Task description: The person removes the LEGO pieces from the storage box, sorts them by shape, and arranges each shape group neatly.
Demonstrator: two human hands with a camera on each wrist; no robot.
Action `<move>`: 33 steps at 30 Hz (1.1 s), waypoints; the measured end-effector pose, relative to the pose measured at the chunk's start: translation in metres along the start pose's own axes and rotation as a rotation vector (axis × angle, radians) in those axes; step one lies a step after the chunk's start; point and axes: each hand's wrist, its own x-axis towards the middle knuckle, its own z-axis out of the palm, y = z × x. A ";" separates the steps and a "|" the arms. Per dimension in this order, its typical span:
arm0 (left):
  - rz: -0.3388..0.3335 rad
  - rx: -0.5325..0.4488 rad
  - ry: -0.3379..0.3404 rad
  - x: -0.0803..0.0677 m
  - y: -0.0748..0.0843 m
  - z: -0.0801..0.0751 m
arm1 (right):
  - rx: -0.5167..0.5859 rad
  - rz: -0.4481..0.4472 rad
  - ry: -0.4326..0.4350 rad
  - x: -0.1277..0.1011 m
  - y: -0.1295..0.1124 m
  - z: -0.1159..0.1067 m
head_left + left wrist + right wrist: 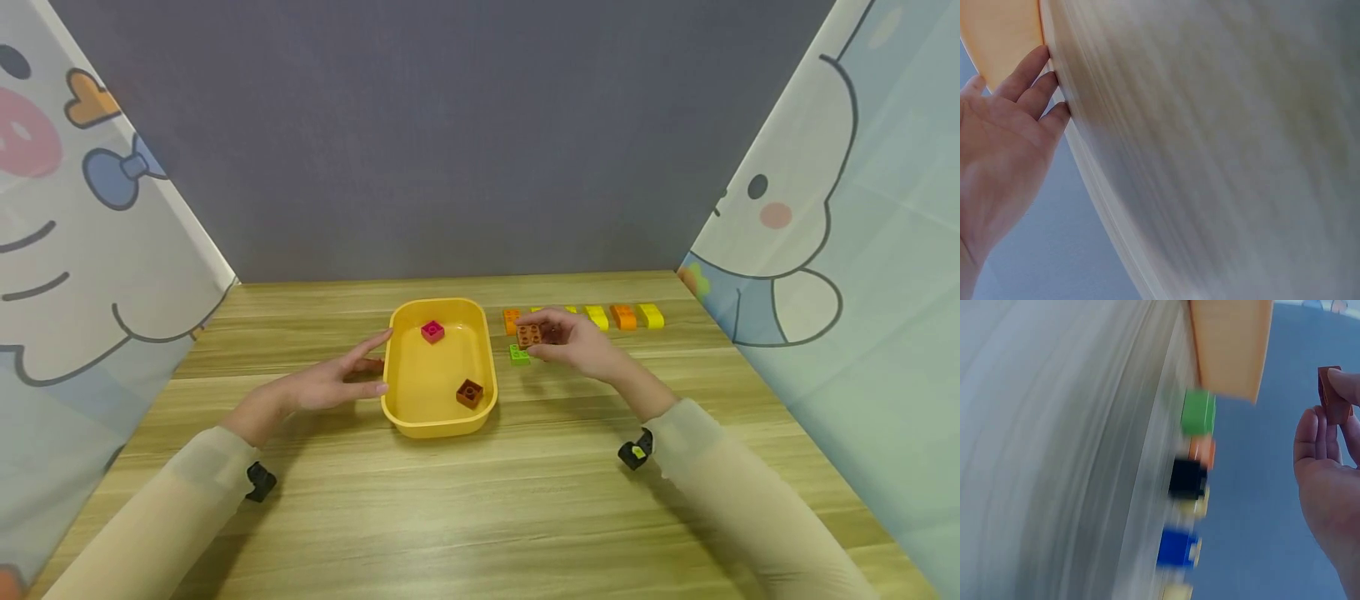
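A brown toy building brick (528, 335), studs showing, is pinched between thumb and fingers of my right hand (581, 346). In the right wrist view the same brick (1334, 397) is held up above the table. A light green brick (519, 356) lies just below that hand. My left hand (326, 386) rests its spread, fairly straight fingers against the left side of a yellow tray (438, 429). Inside the tray are a pinkish-red brick (432, 332) at the back and another brown brick (469, 393) near the front right corner.
Right of the tray runs a row of bricks, among them an orange one (512, 321), another orange (623, 317) and a yellow (651, 315). A black brick (1187, 479) and a blue one (1177, 547) show in the right wrist view. A grey panel (465, 167) stands behind.
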 end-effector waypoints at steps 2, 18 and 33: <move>-0.001 -0.004 -0.003 0.000 0.000 0.000 | 0.010 0.034 0.029 -0.009 0.007 -0.014; -0.005 0.009 -0.003 0.000 0.000 -0.002 | -0.199 0.231 0.113 -0.052 0.069 -0.092; -0.006 0.017 -0.005 0.000 0.001 0.000 | -0.207 0.375 0.049 -0.046 0.100 -0.103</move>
